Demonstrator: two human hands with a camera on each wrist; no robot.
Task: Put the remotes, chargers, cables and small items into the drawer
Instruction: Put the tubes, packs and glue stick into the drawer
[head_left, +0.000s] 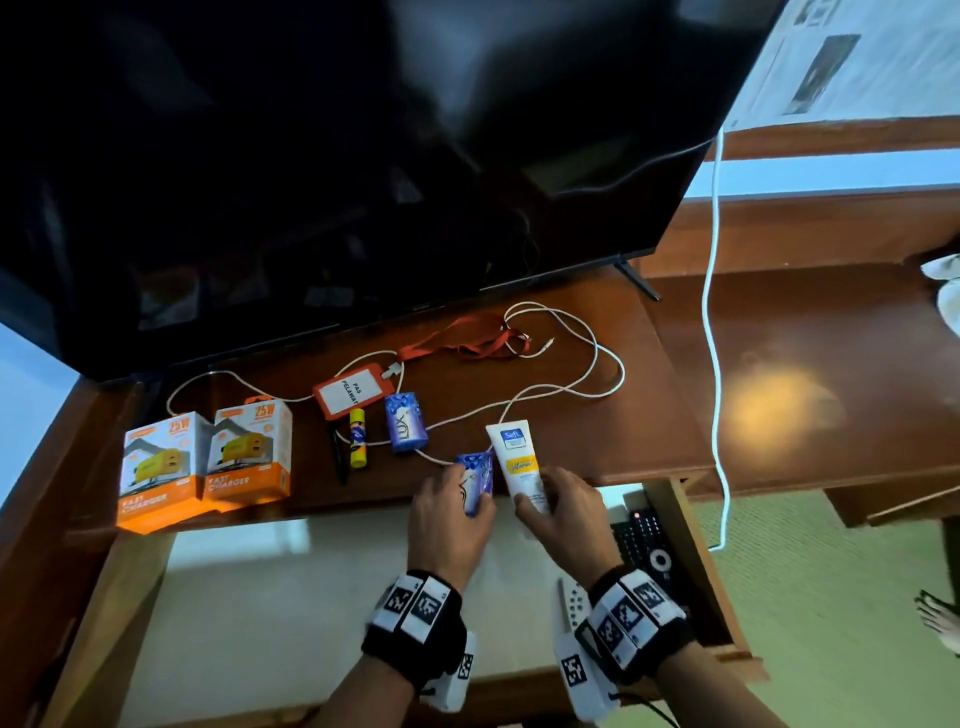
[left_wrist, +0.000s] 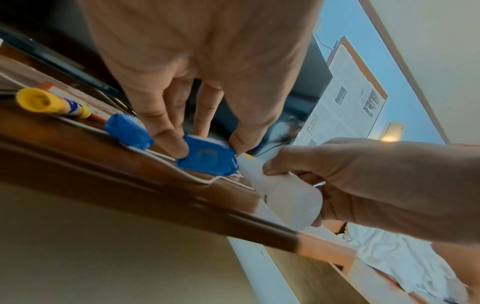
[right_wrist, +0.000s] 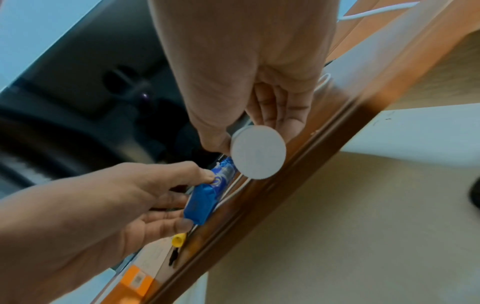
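Note:
My left hand (head_left: 457, 493) grips a blue soap bar (head_left: 477, 480) at the front edge of the wooden desk (head_left: 649, 395); thumb and fingers pinch its sides (left_wrist: 205, 160). My right hand (head_left: 550, 499) holds a white lotion tube (head_left: 517, 462) beside it, cap end (right_wrist: 258, 152) toward the wrist. A second blue soap bar (head_left: 405, 421), a yellow glue stick (head_left: 357, 436), a black pen (head_left: 337, 457), an orange badge holder (head_left: 348, 395) with lanyard, a white cable (head_left: 571, 384) and two charger boxes (head_left: 202, 462) lie on the desk. The open drawer (head_left: 291, 587) below holds a black remote (head_left: 644, 540) and a white remote (head_left: 571, 605).
A large dark TV (head_left: 337, 156) stands over the back of the desk. A white cord (head_left: 717, 312) hangs down at the right. White cloth (head_left: 943, 291) lies at the far right edge. A bare foot (head_left: 940, 618) stands on the green floor.

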